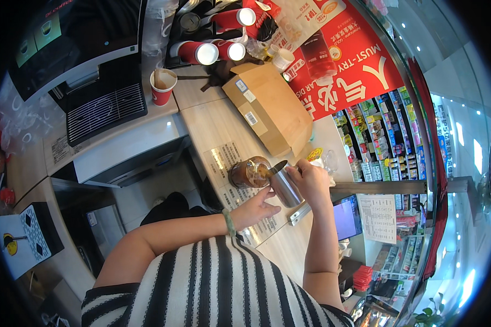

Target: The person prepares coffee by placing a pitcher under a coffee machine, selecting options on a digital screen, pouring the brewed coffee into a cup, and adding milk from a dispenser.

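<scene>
My right hand (313,181) grips the handle of a metal pitcher (288,188). The pitcher tilts left, its rim at the mouth of a clear cup (244,174) holding a brown drink. Brownish liquid shows at the pitcher's lip. My left hand (252,210), with a green bangle at its wrist, is just below the cup and beside the pitcher's lower side. Its fingers are apart and hold nothing; whether a fingertip touches the pitcher I cannot tell. Under the cup lies a printed sheet (222,158) on the counter.
A cardboard box (270,109) sits beyond the cup. At the left stand a coffee machine with a drip grate (106,111) and a red paper cup (162,87) with brown residue. Several red cups lie in a black holder (183,32) at the back. A tablet screen (346,218) is at right.
</scene>
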Demonstrator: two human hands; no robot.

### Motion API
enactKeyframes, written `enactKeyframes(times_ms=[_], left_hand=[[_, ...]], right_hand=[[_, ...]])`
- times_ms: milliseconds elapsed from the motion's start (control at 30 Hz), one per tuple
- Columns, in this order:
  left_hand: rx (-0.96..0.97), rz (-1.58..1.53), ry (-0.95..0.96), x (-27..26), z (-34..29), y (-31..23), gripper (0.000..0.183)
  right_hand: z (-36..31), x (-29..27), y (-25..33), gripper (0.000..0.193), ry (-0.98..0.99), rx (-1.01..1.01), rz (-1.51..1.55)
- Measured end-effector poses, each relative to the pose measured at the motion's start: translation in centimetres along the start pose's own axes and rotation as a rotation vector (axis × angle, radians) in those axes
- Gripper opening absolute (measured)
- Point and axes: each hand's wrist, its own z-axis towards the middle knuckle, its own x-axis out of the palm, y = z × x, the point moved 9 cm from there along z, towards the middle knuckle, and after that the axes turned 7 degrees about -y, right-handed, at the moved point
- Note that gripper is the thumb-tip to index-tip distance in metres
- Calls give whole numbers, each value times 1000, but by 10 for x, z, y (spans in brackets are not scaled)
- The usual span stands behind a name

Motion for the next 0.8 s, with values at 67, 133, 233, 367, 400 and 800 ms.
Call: enactKeyframes(times_ms=[67,133,233,367,400,800], left_hand=[[-9,4,5,1,0,-2,69],[-8,2,12,0,0,-1,70],[-13,-5,22,0,0,-1,72],[-60,-17,6,0,-1,0,66],[-59,-12,9,0,-1,0,66],[-28,24,56,1,4,8,80]], right_hand=[[0,-2,3,33,2,-10,-11],[1,-3,7,33,8,-23,-25],[2,-2,10,33,26,-33,-53],[3,0,14,33,34,-63,-79],[3,0,16,33,33,-76,-85],[-13,-16,51,23,-78,-289,-92]])
